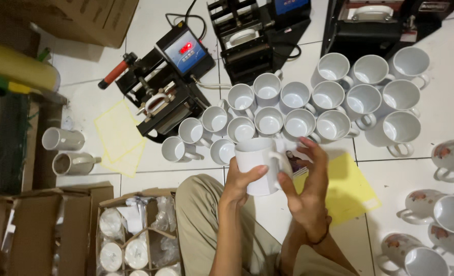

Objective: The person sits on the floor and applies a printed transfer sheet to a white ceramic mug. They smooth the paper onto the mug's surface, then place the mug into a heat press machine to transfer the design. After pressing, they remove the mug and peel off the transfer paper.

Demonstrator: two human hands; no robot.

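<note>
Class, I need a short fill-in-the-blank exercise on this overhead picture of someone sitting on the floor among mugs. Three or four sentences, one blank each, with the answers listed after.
1. The left hand and right hand together hold one plain ____ mug.
2. The sheet on the floor tiles under the right hand is ____ in colour.
3. The handle of the mug press has a ____ grip.
4. The open cardboard box beside the person's knee holds wrapped ____.

Missing words: white; yellow; red; mugs
</note>
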